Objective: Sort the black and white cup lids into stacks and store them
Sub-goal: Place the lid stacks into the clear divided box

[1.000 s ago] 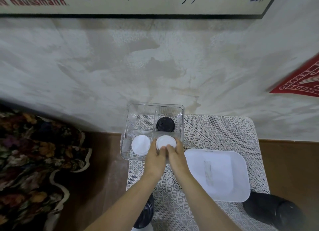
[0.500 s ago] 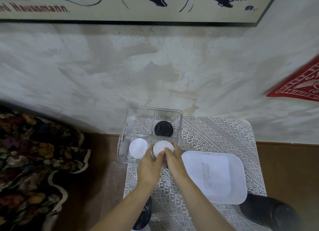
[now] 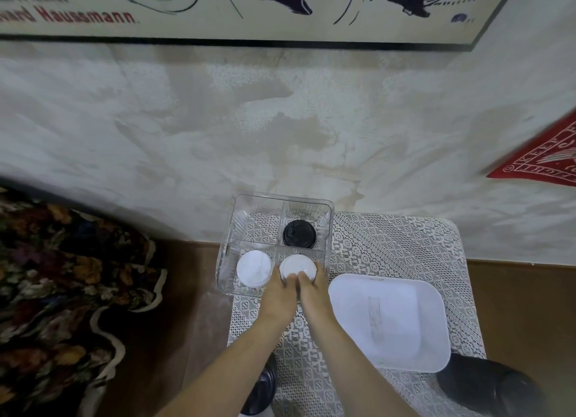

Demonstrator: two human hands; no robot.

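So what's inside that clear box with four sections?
Black lids far right, white lids near left, another white stack near right, gripped by left hand and right hand, which cover its near edge. Lids beneath aren't visible.

A mottled plaster wall stands behind the lace-covered table. A framed poster (lettering cropped) hangs above it, with floral fabric to its left.

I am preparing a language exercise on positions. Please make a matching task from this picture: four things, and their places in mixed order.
1 black lids
2 gripped white lids
3 untouched white lids
4 white tray

a near-left compartment
b on the cloth, right of the clear organizer
c far-right compartment
d near-right compartment

Pairs: 1-c, 2-d, 3-a, 4-b
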